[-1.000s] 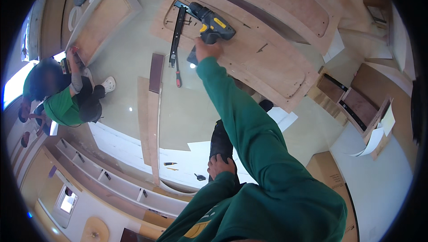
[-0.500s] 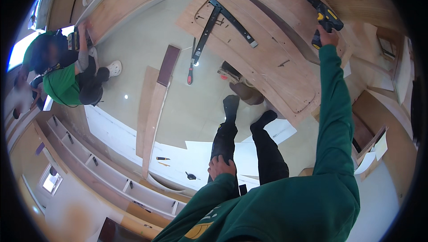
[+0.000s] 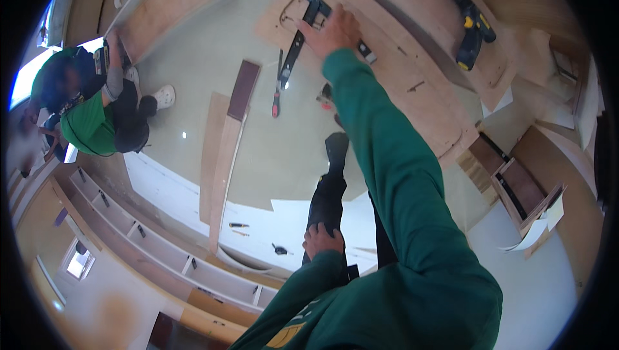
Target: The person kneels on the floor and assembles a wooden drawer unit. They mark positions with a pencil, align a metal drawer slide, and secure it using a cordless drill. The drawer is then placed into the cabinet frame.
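Observation:
My right hand reaches over a wooden panel, thumb and fingers apart. It is at two black metal rails, which look like drawer slides, joined or overlapping in a V; the hand covers part of them. Whether the fingers touch them or the small screws there, I cannot tell. My left hand lies on my left leg with its fingers spread, holding nothing. A black and yellow cordless drill rests on another wooden board at the right.
A red-handled screwdriver lies on the floor beside long boards. A utility knife is on a white sheet. At the left a person in green sits by a framed panel. Small wooden boxes stand at the right.
My right hand has let go of the drill, left it on the board, and swung left to the black rails. My left hand stays on the leg.

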### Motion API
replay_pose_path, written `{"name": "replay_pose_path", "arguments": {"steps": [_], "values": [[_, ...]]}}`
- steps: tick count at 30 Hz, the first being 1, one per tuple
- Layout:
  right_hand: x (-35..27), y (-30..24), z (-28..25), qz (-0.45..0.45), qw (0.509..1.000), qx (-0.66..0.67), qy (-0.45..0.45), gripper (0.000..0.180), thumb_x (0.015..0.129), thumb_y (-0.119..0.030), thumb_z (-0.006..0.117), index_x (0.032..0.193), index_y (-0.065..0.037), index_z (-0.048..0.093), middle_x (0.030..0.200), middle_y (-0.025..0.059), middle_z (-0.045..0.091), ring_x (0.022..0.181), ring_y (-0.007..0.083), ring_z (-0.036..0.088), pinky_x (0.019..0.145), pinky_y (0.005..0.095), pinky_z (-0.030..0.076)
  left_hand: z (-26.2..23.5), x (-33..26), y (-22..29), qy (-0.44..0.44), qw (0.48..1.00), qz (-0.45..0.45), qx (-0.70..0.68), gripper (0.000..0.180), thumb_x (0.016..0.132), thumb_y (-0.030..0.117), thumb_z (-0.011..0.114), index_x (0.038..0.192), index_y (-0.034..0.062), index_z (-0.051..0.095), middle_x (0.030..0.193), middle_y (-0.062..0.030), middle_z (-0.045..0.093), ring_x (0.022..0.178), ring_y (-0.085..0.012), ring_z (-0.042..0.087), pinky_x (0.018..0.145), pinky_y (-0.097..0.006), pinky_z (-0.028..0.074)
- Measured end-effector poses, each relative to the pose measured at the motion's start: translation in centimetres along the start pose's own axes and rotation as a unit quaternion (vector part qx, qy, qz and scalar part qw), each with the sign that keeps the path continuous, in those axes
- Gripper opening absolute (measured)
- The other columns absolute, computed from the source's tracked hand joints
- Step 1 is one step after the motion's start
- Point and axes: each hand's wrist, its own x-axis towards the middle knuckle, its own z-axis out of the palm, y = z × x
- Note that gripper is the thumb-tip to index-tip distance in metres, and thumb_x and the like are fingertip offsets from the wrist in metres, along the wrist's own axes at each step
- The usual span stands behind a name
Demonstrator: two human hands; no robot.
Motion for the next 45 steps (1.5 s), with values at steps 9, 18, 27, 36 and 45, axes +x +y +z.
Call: {"name": "replay_pose_path", "arguments": {"steps": [9,18,27,36,45], "values": [[2.9,-0.2,2.5,0.063,0.995,-0.068,-0.047,0.056,0.077,-0.031,0.07,0.121,-0.003,0.051,0.118,0.0135,0.057,0.114,0.029,0.054,0.096,0.0421,0.042,1.3,-0.6,0.0,-0.008,1.0,-0.02,0.002,0.054,0.081,0.038,0.061,0.125,0.007,0.059,0.131,-0.015,0.054,0.121,-0.0356,0.048,0.099,-0.051,0.04],[5.5,3.7,-0.1,-0.096,0.986,-0.057,-0.12,0.034,0.085,-0.017,0.064,0.116,-0.005,0.058,0.114,0.0213,0.062,0.106,0.0381,0.061,0.09,0.0479,0.05,1.2,-0.1,-0.9,-0.004,1.0,-0.008,-0.01,0.053,0.081,0.038,0.061,0.124,0.0065,0.059,0.13,-0.015,0.054,0.121,-0.0352,0.048,0.099,-0.05,0.04],[6.0,0.1,-1.3,-0.137,0.99,0.04,0.001,0.037,0.084,-0.019,0.068,0.117,-0.006,0.057,0.113,0.018,0.063,0.107,0.037,0.06,0.091,0.0469,0.048,1.2,-0.4,-1.8,0.047,0.998,0.029,-0.014,0.048,0.08,0.035,0.063,0.118,0.0061,0.061,0.123,-0.0161,0.056,0.118,-0.0356,0.05,0.093,-0.051,0.042],[1.0,7.9,0.6,-0.102,0.99,-0.079,-0.05,0.039,0.085,-0.023,0.068,0.114,0.0,0.055,0.115,0.0208,0.056,0.109,0.0368,0.057,0.093,0.0463,0.047,1.5,-0.3,-1.9,0.051,0.998,0.018,-0.02,0.046,0.08,0.035,0.064,0.115,0.0056,0.062,0.123,-0.0158,0.056,0.116,-0.0358,0.051,0.092,-0.05,0.043],[-8.7,7.0,-9.9,-0.084,0.982,0.092,-0.14,0.03,0.087,-0.023,0.063,0.105,0.001,0.059,0.107,0.0236,0.057,0.098,0.0418,0.058,0.081,0.0473,0.048,1.6,-1.1,-1.3,0.045,0.998,0.003,-0.043,0.049,0.089,0.042,0.059,0.121,0.005,0.062,0.124,-0.0177,0.059,0.118,-0.0359,0.053,0.096,-0.05,0.042]]}}
